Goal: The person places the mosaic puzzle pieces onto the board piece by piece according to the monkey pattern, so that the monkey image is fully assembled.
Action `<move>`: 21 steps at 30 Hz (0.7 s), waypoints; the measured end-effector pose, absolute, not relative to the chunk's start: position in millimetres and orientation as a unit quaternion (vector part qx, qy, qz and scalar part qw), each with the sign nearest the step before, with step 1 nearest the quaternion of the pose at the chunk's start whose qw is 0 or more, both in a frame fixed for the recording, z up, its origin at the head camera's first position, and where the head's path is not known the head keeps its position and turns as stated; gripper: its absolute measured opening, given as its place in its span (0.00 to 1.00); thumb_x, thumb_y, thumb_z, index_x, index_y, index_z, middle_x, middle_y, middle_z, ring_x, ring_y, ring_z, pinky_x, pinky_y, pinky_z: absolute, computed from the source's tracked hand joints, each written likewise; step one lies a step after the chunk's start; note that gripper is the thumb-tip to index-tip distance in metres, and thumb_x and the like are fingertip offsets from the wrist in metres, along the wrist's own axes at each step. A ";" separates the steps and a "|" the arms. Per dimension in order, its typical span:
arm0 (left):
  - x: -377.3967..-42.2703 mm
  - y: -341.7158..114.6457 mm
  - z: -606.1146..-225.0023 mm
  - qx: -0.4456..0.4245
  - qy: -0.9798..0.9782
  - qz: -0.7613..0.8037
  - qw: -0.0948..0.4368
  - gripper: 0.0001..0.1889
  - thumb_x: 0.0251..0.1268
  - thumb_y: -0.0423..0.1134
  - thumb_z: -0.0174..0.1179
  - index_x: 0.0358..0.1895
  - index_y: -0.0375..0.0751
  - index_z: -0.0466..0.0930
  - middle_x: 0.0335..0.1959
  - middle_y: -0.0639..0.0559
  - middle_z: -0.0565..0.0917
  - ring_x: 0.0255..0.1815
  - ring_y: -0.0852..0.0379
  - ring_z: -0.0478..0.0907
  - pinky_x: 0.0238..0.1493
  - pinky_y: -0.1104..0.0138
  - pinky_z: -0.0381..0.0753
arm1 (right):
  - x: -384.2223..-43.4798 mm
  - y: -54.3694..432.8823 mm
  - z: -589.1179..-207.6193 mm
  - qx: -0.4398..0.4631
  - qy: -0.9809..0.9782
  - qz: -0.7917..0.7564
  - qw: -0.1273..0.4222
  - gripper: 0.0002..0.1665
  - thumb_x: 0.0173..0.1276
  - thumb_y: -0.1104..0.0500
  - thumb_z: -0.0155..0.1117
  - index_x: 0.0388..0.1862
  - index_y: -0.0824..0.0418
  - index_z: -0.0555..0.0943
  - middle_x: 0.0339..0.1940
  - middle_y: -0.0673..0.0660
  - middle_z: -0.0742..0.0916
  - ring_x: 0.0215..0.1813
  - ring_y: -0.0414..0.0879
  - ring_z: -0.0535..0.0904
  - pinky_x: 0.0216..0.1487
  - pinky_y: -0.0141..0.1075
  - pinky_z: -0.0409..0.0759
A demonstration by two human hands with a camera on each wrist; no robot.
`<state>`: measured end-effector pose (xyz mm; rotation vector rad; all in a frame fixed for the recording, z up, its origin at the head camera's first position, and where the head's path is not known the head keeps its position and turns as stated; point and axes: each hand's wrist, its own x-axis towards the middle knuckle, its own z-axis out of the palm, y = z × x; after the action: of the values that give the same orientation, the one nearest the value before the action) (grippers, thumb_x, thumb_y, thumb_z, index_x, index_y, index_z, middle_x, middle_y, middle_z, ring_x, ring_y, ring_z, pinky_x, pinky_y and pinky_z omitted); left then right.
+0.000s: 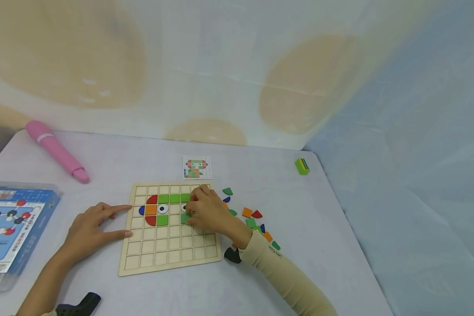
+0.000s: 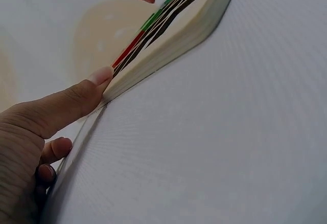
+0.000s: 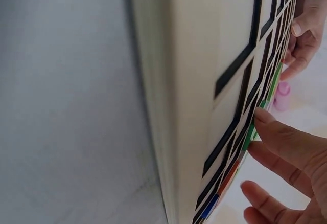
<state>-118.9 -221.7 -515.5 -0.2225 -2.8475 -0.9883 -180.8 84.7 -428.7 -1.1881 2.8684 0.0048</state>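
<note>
A wooden grid board lies flat on the table with coloured tiles in its upper cells. Red quarter-rounds, an orange square, a blue half-round, an eye tile and green squares fill part of it. My left hand touches the board's left edge, thumb and index finger spread apart. Over the board's right part, my right hand has thumb and index finger at either side of a green tile in the grid. Its fingers partly hide the second eye tile.
Loose tiles are scattered right of the board. A pattern card lies behind it. A pink cylinder and a blue boxed set are at the left; a small green block sits by the far right corner.
</note>
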 end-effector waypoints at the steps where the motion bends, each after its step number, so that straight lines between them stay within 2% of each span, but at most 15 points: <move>1: -119.0 -221.8 -515.0 -0.074 -0.941 -0.326 0.059 0.38 0.45 0.61 0.75 0.62 0.51 0.79 0.38 0.50 0.74 0.37 0.54 0.65 0.39 0.56 0.58 | -180.3 85.0 -428.3 -0.383 0.924 0.003 0.015 0.14 0.62 0.43 0.73 0.42 0.46 0.88 0.52 0.49 0.78 0.59 0.45 0.65 0.57 0.39 0.70; 8: -118.4 -221.4 -514.5 -0.075 -0.941 -0.325 0.056 0.38 0.46 0.61 0.75 0.62 0.50 0.79 0.37 0.50 0.74 0.37 0.54 0.64 0.39 0.56 0.58 | -174.9 98.2 -420.2 -0.396 0.918 -0.010 -0.012 0.20 0.61 0.43 0.74 0.47 0.52 0.86 0.56 0.51 0.78 0.63 0.47 0.65 0.63 0.41 0.69; 15: -117.8 -221.2 -513.5 -0.079 -0.942 -0.319 0.059 0.38 0.46 0.62 0.75 0.62 0.50 0.79 0.36 0.51 0.73 0.35 0.54 0.63 0.38 0.56 0.58 | -172.9 130.8 -417.7 -0.359 0.933 -0.013 -0.022 0.16 0.61 0.46 0.74 0.45 0.51 0.86 0.56 0.51 0.77 0.65 0.48 0.64 0.66 0.43 0.67; 21: -118.3 -221.6 -514.3 -0.082 -0.942 -0.320 0.065 0.38 0.46 0.62 0.75 0.62 0.49 0.79 0.36 0.51 0.73 0.35 0.54 0.64 0.39 0.56 0.58 | -173.2 165.9 -414.8 -0.330 0.943 -0.041 -0.023 0.16 0.60 0.49 0.76 0.43 0.54 0.87 0.56 0.53 0.78 0.65 0.50 0.65 0.65 0.46 0.67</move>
<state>-118.3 -221.6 -514.3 -0.2471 -2.8413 -0.9640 -173.2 165.9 -414.8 -1.0525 3.0069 -0.1320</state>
